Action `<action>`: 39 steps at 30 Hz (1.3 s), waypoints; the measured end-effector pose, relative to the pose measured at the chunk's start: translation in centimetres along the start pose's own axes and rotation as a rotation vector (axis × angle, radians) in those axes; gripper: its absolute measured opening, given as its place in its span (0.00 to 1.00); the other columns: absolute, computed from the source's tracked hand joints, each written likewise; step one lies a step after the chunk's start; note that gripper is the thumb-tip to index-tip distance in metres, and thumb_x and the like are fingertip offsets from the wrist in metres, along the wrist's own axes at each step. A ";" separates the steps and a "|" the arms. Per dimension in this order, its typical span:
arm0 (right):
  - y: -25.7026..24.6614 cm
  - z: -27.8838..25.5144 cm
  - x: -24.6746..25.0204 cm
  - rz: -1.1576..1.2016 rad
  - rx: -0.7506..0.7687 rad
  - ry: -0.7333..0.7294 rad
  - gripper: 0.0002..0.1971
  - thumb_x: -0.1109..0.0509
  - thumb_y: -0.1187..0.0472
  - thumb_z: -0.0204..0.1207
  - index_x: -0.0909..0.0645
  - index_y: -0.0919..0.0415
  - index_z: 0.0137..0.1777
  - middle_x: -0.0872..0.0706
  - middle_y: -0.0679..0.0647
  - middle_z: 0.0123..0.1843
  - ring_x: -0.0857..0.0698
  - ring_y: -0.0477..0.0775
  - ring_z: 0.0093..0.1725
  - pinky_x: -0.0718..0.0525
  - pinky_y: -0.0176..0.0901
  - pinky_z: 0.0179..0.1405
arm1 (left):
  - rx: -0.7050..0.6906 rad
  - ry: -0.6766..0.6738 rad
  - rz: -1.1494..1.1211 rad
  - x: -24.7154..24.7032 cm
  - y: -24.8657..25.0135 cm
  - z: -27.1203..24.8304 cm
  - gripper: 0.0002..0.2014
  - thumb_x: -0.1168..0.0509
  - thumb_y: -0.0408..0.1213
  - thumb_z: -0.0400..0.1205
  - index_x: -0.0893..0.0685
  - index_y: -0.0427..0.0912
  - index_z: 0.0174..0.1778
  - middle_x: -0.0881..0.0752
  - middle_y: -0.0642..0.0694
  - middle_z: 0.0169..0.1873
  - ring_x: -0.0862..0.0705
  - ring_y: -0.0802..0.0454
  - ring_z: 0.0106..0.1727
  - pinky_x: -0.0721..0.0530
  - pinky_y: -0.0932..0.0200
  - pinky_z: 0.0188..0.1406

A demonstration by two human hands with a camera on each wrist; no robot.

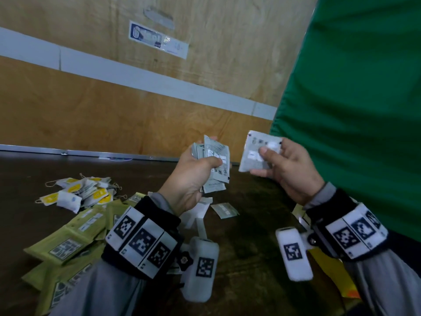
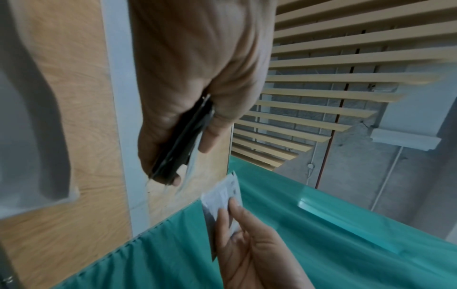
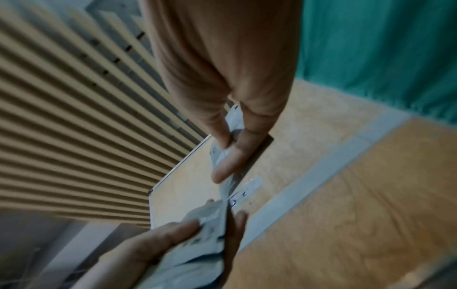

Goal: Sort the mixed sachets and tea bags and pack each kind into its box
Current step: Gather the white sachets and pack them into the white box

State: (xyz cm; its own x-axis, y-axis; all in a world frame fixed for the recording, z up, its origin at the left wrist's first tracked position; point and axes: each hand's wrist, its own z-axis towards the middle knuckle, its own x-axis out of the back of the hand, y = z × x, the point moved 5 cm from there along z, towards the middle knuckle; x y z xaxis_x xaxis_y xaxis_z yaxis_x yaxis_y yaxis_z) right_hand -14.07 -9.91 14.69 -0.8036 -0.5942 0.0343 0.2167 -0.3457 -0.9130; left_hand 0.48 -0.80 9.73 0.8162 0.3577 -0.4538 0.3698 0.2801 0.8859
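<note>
My left hand [image 1: 193,174] grips a stack of grey sachets [image 1: 215,163] upright above the dark table [image 1: 239,247], thumb across the front. Seen from the left wrist, the stack [image 2: 183,140] sits edge-on between thumb and fingers. My right hand [image 1: 287,165] pinches a single grey sachet [image 1: 256,151] just right of the stack, thumb on its face; the two do not touch. The right wrist view shows that sachet [image 3: 230,176] between thumb and finger, with the stack [image 3: 197,246] below. On the table lie olive-green sachets [image 1: 68,242], yellow-tagged tea bags [image 1: 82,192] and a loose grey sachet [image 1: 224,209].
A wooden panel wall [image 1: 114,106] stands behind the table. Green fabric [image 1: 353,110] hangs on the right. Something yellow [image 1: 335,277] lies at the table's right edge under my right wrist. White paper pieces [image 1: 198,213] lie beneath my left hand.
</note>
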 end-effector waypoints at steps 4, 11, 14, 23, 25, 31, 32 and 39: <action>1.0 -0.5 -2.1 -0.149 -0.037 -0.044 0.06 0.34 0.62 0.78 0.16 0.60 0.51 0.09 0.53 0.38 0.11 0.47 0.33 0.18 0.34 0.18 | -0.019 -0.088 -0.054 -0.8 0.2 -0.4 0.20 0.40 0.25 0.82 0.21 0.54 0.61 0.14 0.39 0.56 0.12 0.40 0.53 0.12 0.43 0.48; 0.5 0.4 -5.4 -0.199 -0.055 -0.037 0.07 0.28 0.64 0.74 0.15 0.62 0.34 0.14 0.49 0.22 0.17 0.40 0.20 0.22 0.29 0.18 | 0.021 -0.092 -0.075 -0.6 0.1 -0.3 0.24 0.29 0.32 0.77 0.25 0.39 0.69 0.13 0.33 0.56 0.11 0.41 0.47 0.11 0.48 0.35; -0.4 1.2 -5.3 -0.175 -0.044 0.036 0.05 0.27 0.65 0.74 0.16 0.66 0.37 0.16 0.49 0.19 0.20 0.40 0.17 0.25 0.29 0.15 | -0.011 -0.077 -0.126 0.0 0.5 0.0 0.22 0.33 0.34 0.80 0.26 0.46 0.70 0.13 0.35 0.57 0.12 0.41 0.48 0.11 0.42 0.41; -1.5 2.0 -7.7 -0.307 -0.020 -0.066 0.04 0.28 0.67 0.74 0.17 0.67 0.39 0.19 0.51 0.19 0.28 0.42 0.12 0.31 0.28 0.11 | -0.307 -0.131 0.146 -0.1 1.7 -0.4 0.31 0.25 0.45 0.63 0.24 0.50 0.63 0.14 0.46 0.53 0.12 0.56 0.50 0.14 0.62 0.45; -0.8 2.1 -8.5 -0.230 -0.113 -0.149 0.12 0.32 0.55 0.78 0.16 0.62 0.39 0.16 0.51 0.24 0.22 0.43 0.18 0.23 0.31 0.16 | -0.280 -0.143 0.115 -0.1 1.7 -0.2 0.30 0.24 0.42 0.68 0.24 0.44 0.66 0.13 0.42 0.53 0.12 0.53 0.49 0.13 0.58 0.47; 4.0 5.3 -3.3 -0.301 -0.236 0.121 0.12 0.38 0.55 0.82 0.20 0.60 0.43 0.15 0.52 0.33 0.17 0.48 0.28 0.19 0.34 0.23 | -0.159 0.043 -0.047 2.4 2.2 0.4 0.19 0.37 0.21 0.80 0.20 0.54 0.53 0.17 0.37 0.56 0.15 0.48 0.43 0.13 0.46 0.44; 6.4 5.9 -2.0 -0.431 -0.299 0.133 0.10 0.37 0.59 0.82 0.20 0.61 0.41 0.16 0.54 0.34 0.18 0.49 0.29 0.19 0.35 0.24 | -0.164 0.046 -0.067 2.5 2.4 0.3 0.19 0.38 0.21 0.80 0.20 0.53 0.52 0.17 0.37 0.56 0.15 0.48 0.42 0.13 0.47 0.43; 18.4 6.5 -0.2 -1.426 -0.777 -0.419 0.39 0.29 0.41 0.73 0.34 0.67 0.75 0.26 0.62 0.73 0.24 0.62 0.70 0.23 0.52 0.64 | -0.137 0.087 -0.096 1.9 2.3 -0.1 0.21 0.36 0.16 0.74 0.21 0.50 0.49 0.16 0.36 0.56 0.14 0.43 0.47 0.14 0.46 0.46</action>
State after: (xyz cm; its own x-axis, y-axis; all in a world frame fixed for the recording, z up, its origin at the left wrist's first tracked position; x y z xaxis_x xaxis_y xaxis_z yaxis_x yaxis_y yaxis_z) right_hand -6.30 -20.82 0.53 0.1184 -0.3268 0.9377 -0.9155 -0.4016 -0.0244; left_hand 2.79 0.59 10.88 0.7363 0.3977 -0.5475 0.3756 0.4329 0.8195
